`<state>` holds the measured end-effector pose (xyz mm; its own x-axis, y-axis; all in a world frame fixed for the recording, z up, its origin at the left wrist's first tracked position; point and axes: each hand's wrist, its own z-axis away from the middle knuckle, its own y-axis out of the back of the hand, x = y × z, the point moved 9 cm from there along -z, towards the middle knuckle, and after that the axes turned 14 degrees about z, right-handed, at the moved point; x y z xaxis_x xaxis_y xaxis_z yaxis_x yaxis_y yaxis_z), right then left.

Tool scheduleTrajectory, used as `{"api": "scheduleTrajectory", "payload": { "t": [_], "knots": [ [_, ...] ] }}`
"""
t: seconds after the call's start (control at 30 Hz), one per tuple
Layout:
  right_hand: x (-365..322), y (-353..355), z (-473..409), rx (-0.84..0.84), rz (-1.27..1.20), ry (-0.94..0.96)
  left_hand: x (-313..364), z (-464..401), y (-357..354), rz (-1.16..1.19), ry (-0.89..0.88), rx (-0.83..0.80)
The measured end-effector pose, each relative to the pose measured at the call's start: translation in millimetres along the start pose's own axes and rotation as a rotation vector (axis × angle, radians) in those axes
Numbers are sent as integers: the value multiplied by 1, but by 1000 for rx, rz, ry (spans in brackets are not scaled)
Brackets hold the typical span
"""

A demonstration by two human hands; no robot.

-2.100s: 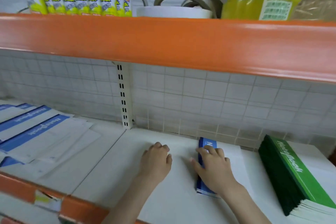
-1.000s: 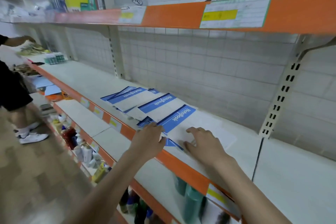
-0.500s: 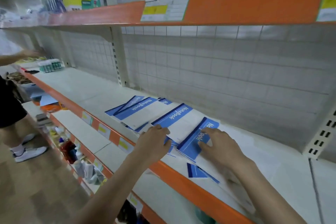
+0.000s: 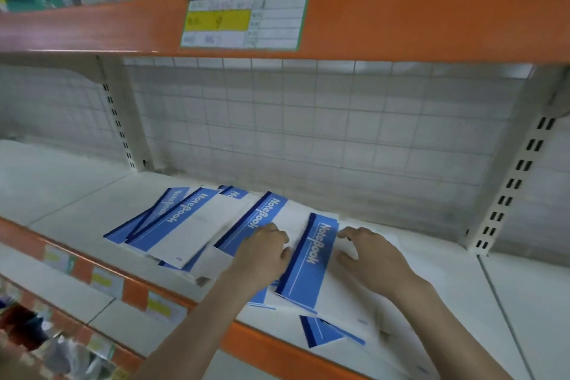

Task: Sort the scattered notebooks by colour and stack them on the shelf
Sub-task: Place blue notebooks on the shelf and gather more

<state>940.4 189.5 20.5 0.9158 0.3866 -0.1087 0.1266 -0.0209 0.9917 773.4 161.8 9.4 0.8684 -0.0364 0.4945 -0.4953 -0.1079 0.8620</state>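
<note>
Several blue-and-white notebooks marked "NoteBook" lie fanned and overlapping on the white shelf point(image 4: 77, 194). The nearest blue notebook point(image 4: 308, 262) lies on top, between my hands. My left hand point(image 4: 262, 253) has its fingers curled against that notebook's dark spine edge. My right hand point(image 4: 370, 259) rests with spread fingers on its white cover. More blue notebooks point(image 4: 185, 219) spread out to the left, one point(image 4: 262, 213) partly under my left hand. Another notebook corner point(image 4: 320, 333) pokes out near the shelf front.
An orange strip point(image 4: 271, 345) edges the shelf front. The upper shelf's orange beam point(image 4: 431, 18) carries a price label point(image 4: 243, 21) overhead. Slotted uprights point(image 4: 509, 188) stand against the wire-grid back wall. A lower shelf point(image 4: 61, 293) holds blurred goods.
I turned away from the blue and green stacks to the scattered notebooks on the left. Both hands have come onto the nearest blue notebook, which has slid right and turned more upright.
</note>
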Motion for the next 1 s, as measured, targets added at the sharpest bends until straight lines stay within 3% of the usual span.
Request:
{"api": "scheduleTrajectory", "payload": {
  "t": [0.27, 0.57, 0.8, 1.0],
  "knots": [
    [34, -8, 22, -46, 69, -151, 12, -19, -24, -90, -27, -155],
    [25, -9, 27, -6, 46, -237, 15, -28, -25, -6, -19, -146],
    [-7, -12, 11, -34, -3, -249, 18, -31, -23, 324, -2, -186],
    [-21, -11, -1, -122, -126, -316, 20, -41, -23, 863, 166, -261]
  ]
}}
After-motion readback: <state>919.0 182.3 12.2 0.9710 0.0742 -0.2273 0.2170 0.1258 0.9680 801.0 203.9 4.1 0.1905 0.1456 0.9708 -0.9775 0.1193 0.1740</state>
